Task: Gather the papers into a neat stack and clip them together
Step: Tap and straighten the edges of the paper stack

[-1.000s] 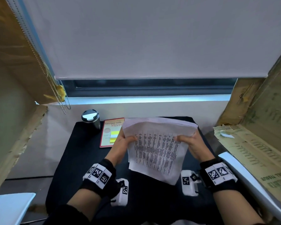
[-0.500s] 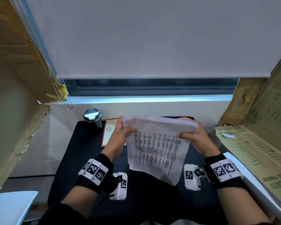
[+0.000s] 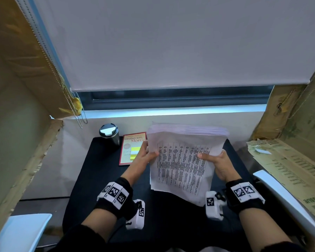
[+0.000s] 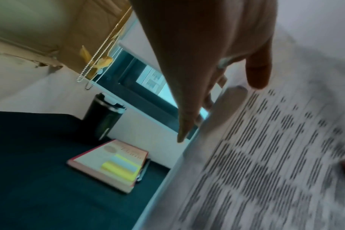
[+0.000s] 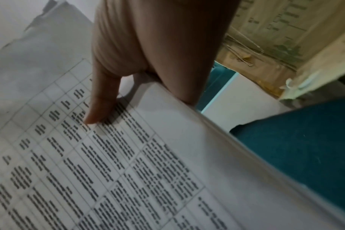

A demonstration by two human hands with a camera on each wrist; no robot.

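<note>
A black table [image 3: 98,171] fills the lower middle of the head view, under a window with a lowered blind [image 3: 171,42] and between cardboard sheets [image 3: 289,160] on either side. Above the middle of the table, the papers [image 3: 182,168] are held up on edge as one thick stack, printed face toward the person, top edge fanned and uneven, lower corner hanging just over the tabletop. Half a second ago the stack sat a little more to the left and covered most of the book; now it stands slightly further right and the book [image 3: 130,150] shows again, with yellow sticky notes [image 3: 135,152] on its cover. A dark cup [image 3: 109,134] with a lid stands beside the book at the table's far left corner, where it was before. The left hand [image 3: 144,157] grips the stack's left edge, thumb on the front sheet and fingers behind. The right hand [image 3: 218,163] grips the right edge the same way, its thumb pressed flat on the printed table. Both hands have slid a little lower on the stack than before.
</note>
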